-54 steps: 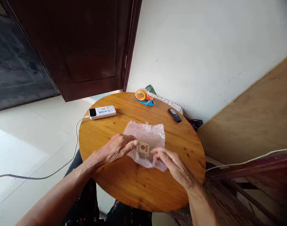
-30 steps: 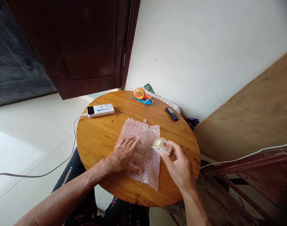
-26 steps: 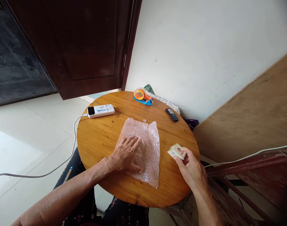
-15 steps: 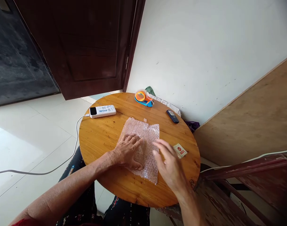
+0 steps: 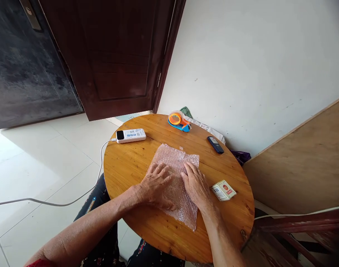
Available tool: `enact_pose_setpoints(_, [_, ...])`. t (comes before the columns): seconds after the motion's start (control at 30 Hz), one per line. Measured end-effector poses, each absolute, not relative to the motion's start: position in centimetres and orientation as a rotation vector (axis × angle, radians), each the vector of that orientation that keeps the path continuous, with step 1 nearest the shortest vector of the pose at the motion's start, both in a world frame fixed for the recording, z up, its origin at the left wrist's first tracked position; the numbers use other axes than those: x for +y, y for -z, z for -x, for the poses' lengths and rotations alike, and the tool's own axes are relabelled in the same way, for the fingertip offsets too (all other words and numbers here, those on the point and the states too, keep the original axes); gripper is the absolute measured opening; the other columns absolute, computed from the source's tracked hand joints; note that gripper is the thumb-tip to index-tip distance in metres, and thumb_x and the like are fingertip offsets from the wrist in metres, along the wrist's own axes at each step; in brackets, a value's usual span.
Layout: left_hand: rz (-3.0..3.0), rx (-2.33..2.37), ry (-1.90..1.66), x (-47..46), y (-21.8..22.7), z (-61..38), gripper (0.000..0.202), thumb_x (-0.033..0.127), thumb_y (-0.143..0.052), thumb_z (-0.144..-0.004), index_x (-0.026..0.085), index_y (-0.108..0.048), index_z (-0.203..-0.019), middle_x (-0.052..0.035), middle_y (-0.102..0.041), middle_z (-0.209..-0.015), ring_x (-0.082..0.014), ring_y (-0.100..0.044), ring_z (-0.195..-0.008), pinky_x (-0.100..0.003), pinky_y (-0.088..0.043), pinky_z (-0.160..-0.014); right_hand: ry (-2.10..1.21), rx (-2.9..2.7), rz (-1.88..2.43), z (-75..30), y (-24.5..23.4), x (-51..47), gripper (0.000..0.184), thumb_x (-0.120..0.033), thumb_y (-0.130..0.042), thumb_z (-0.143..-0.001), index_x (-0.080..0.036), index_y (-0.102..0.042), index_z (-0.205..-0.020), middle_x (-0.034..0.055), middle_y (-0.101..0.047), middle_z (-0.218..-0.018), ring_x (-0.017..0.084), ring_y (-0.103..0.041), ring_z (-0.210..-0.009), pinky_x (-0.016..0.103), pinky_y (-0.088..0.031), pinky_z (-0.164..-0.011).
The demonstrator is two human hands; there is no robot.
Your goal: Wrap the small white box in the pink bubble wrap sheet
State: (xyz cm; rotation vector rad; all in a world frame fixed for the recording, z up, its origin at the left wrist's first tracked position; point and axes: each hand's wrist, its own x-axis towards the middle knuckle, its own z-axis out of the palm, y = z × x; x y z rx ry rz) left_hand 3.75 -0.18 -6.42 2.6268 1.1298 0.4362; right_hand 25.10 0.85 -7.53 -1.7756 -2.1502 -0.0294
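Observation:
A pinkish sheet of bubble wrap (image 5: 173,157) lies flat on the round wooden table (image 5: 130,163) in front of me. My left hand (image 5: 158,185) rests on its left part with the fingers spread. On the right part lies my right hand (image 5: 195,183), fingers stretched forward and pressed lightly on the wrap. Neither hand grips anything. Whether something lies under or inside the wrap I cannot tell. Just right of my right hand is a small cream box (image 5: 223,190) with a red mark.
A tape dispenser (image 5: 179,120) in orange and blue stands at the table's back edge. A white power bank (image 5: 130,135) with a cable (image 5: 101,163) sits at the left. At the right back lies a dark handheld device (image 5: 215,144). Wall and door stand behind.
My right hand has come down from above the wrap's right edge onto the wrap. My left hand stays on it. The camera view has shifted, so everything appears further right and lower.

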Motion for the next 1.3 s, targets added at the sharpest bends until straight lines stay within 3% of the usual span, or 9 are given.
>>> enact_pose_setpoints(0.1, [-2.615, 1.226, -0.438, 0.0, 5.3, -4.7, 0.078, 0.067, -0.057, -0.084, 0.020, -0.047, -0.144, -0.0180, -0.045, -0.150, -0.0401, -0.036, -0.142, -0.062, -0.025, -0.116, 0.028, -2.148, 1.781, -25.0, 7.6, 1.0, 0.045, -0.030, -0.034, -0.100, -0.019, -0.052, -0.140, 0.0142, -0.054, -0.145, 0.030, -0.049, -0.134, 0.051, -0.043, -0.105])
enact_pose_setpoints(0.23, [-2.661, 1.194, -0.365, 0.8, 5.4, -4.7, 0.086, 0.067, -0.066, -0.077, 0.017, -0.049, -0.143, -0.0194, -0.042, -0.153, -0.0418, -0.031, -0.144, -0.062, -0.022, -0.118, 0.024, -2.160, 1.801, -24.9, 7.5, 1.0, 0.046, -0.030, -0.031, -0.101, -0.016, -0.052, -0.139, 0.0169, -0.053, -0.146, 0.032, -0.048, -0.135, 0.054, -0.042, -0.105])
enact_pose_setpoints(0.37, [-2.638, 1.201, -0.394, 0.9, 6.3, -2.0, 0.090, 0.072, -0.062, -0.076, 0.017, -0.047, -0.145, -0.0182, -0.036, -0.158, -0.0400, -0.026, -0.148, -0.061, -0.019, -0.120, 0.008, -2.146, 1.797, -24.7, 7.3, 1.0, 0.047, -0.028, -0.030, -0.100, -0.013, -0.053, -0.138, 0.0182, -0.053, -0.145, 0.031, -0.047, -0.136, 0.054, -0.042, -0.107])
enact_pose_setpoints(0.53, [-2.603, 1.333, -0.290, -0.7, 5.0, -1.3, 0.079, 0.064, -0.068, -0.077, 0.018, -0.053, -0.139, -0.0212, -0.040, -0.155, -0.0440, -0.028, -0.146, -0.071, -0.019, -0.115, -0.012, -2.136, 1.778, -24.8, 7.3, 1.1, 0.046, -0.027, -0.031, -0.100, -0.016, -0.054, -0.138, 0.0160, -0.054, -0.145, 0.030, -0.048, -0.136, 0.053, -0.043, -0.107])
enact_pose_setpoints(0.73, [-2.695, 0.962, -0.403, -3.2, 4.2, -4.8, 0.072, 0.065, -0.054, -0.088, 0.021, -0.047, -0.144, -0.0155, -0.038, -0.157, -0.0386, -0.030, -0.146, -0.065, -0.021, -0.118, 0.000, -2.113, 1.736, -25.5, 8.4, 1.4, 0.047, -0.028, -0.030, -0.100, -0.014, -0.054, -0.137, 0.0178, -0.054, -0.143, 0.031, -0.050, -0.134, 0.056, -0.043, -0.107])
enact_pose_setpoints(1.03, [-2.652, 0.881, -0.465, -3.8, 6.4, -4.5, 0.073, 0.069, -0.046, -0.090, 0.022, -0.047, -0.145, -0.0154, -0.041, -0.155, -0.0382, -0.031, -0.146, -0.067, -0.016, -0.118, 0.186, -1.942, 1.635, -26.3, 5.4, 0.8, 0.036, -0.035, -0.040, -0.095, -0.018, -0.069, -0.109, 0.0155, -0.059, -0.137, 0.032, -0.056, -0.125, 0.051, -0.044, -0.105])
enact_pose_setpoints(1.2, [-2.644, 0.884, -0.472, -3.8, 6.0, -4.6, 0.072, 0.068, -0.049, -0.089, 0.023, -0.048, -0.144, -0.0140, -0.041, -0.155, -0.0375, -0.030, -0.146, -0.067, -0.016, -0.119, 0.210, -1.766, 1.944, -30.2, 4.0, -1.1, 0.059, -0.051, -0.054, -0.083, -0.018, -0.056, -0.132, 0.0180, -0.055, -0.141, 0.037, -0.054, -0.125, 0.053, -0.044, -0.099])
enact_pose_setpoints(1.3, [-2.626, 0.891, -0.471, -4.0, 6.1, -4.6, 0.071, 0.067, -0.049, -0.089, 0.021, -0.049, -0.143, -0.0149, -0.041, -0.155, -0.0385, -0.029, -0.146, -0.068, -0.015, -0.118, 0.124, -1.687, 2.124, -33.0, 4.9, -2.2, 0.069, -0.052, -0.057, -0.077, -0.015, -0.054, -0.135, 0.0184, -0.064, -0.126, 0.036, -0.060, -0.113, 0.050, -0.048, -0.090])
